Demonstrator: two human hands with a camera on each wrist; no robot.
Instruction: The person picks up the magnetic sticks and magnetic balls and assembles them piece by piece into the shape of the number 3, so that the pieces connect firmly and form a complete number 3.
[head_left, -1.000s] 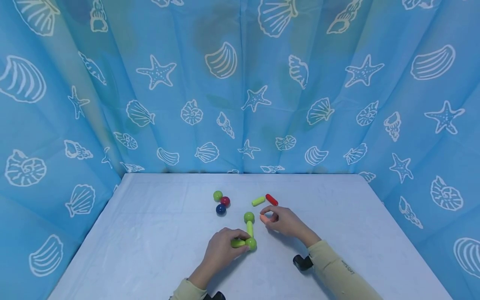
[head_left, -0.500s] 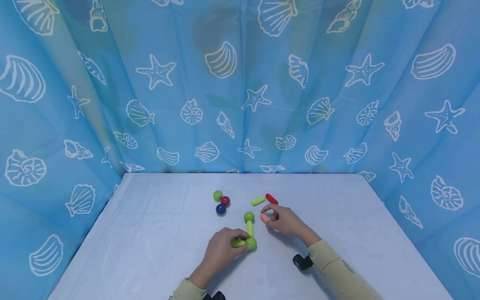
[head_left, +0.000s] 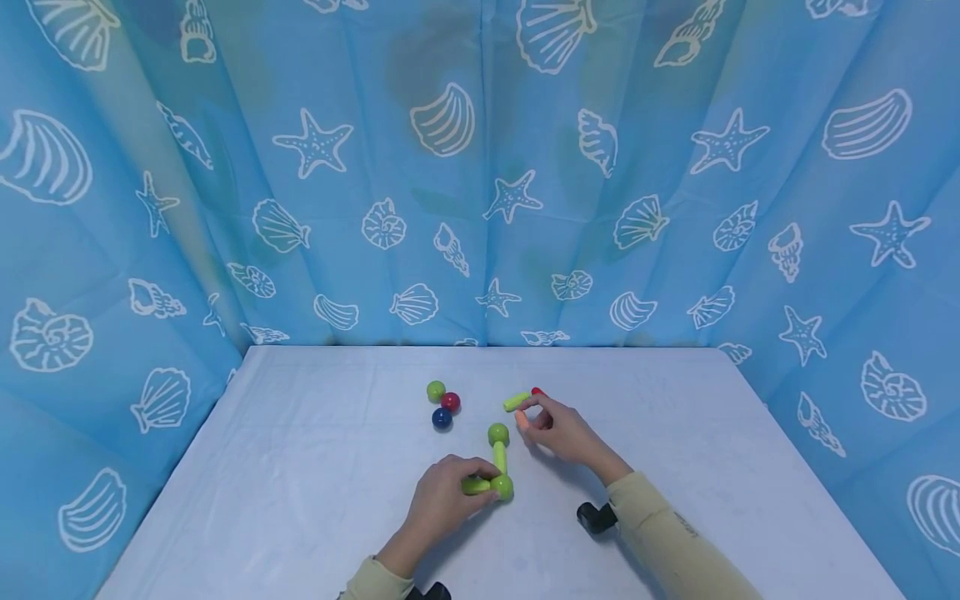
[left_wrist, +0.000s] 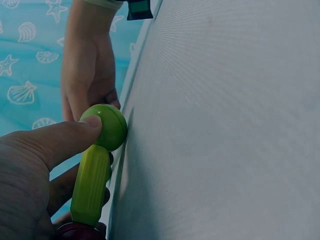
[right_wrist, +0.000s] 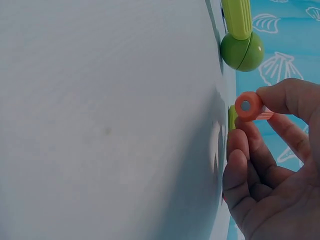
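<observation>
In the head view my left hand [head_left: 442,500] grips a joined piece of yellow-green rods and green balls. Its thumb presses the near green ball [left_wrist: 112,127] in the left wrist view, where a yellow-green rod [left_wrist: 89,187] runs down to a dark red ball [left_wrist: 77,231]. Another rod [head_left: 500,458] leads from the near ball to a far green ball [head_left: 498,433]. My right hand [head_left: 562,432] pinches an orange rod [head_left: 522,420] between thumb and fingers, just right of the far ball. A grey round spot shows on the rod's end [right_wrist: 245,105] in the right wrist view.
Behind the right hand lie a loose yellow-green rod [head_left: 516,402] and a red rod [head_left: 537,391], partly covered by the fingers. Further left, a green ball [head_left: 436,391], a red ball [head_left: 451,402] and a blue ball [head_left: 442,418] sit close together. A blue curtain [head_left: 480,208] surrounds the white table [head_left: 300,458].
My right hand has shifted slightly left and away from me with the orange rod, now hiding most of the red rod. The left hand and the joined piece have stayed put.
</observation>
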